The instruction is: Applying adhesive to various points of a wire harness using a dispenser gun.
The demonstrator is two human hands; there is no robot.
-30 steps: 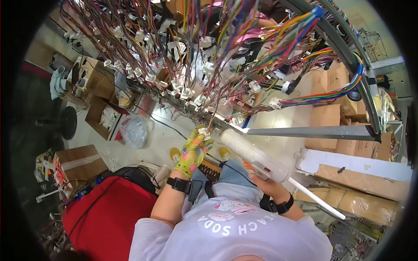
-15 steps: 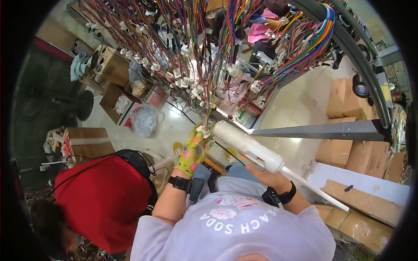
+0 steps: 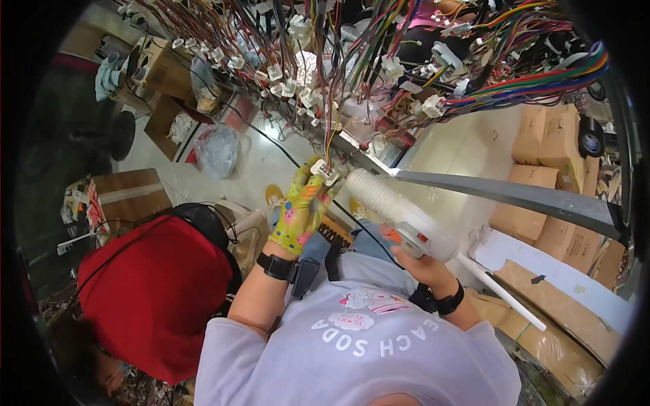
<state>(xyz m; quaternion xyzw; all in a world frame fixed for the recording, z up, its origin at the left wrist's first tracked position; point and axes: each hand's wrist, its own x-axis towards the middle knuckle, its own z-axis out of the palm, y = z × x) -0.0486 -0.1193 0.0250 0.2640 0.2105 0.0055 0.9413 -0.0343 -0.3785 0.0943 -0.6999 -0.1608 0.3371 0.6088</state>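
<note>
In a yellow-green flowered glove, my left hand (image 3: pixel 300 211) is closed around a white plastic connector (image 3: pixel 326 173) with thin coloured wires running up from it. My right hand (image 3: pixel 423 265), bare, grips a white hot glue gun (image 3: pixel 399 210); one finger lies at its orange trigger (image 3: pixel 406 235). The gun's ribbed front end points up and left, close beside the connector; whether its tip touches the connector I cannot tell. From the gun's back end a long white glue stick (image 3: pixel 504 294) sticks out toward the lower right.
Many wire bundles with white connectors (image 3: pixel 308 98) hang from above in front of me. A grey metal bar (image 3: pixel 501 193) crosses to the right. A black cable (image 3: pixel 277 145) passes behind my hands. Cardboard boxes (image 3: pixel 525 203) stand at right; a red-covered seat or bundle (image 3: pixel 152 298) is at left.
Both hands, with the connector and the glue gun, have shifted slightly upward in the picture. The gun's orange trigger now shows. The hanging wires and metal frame sit differently as the view has moved.
</note>
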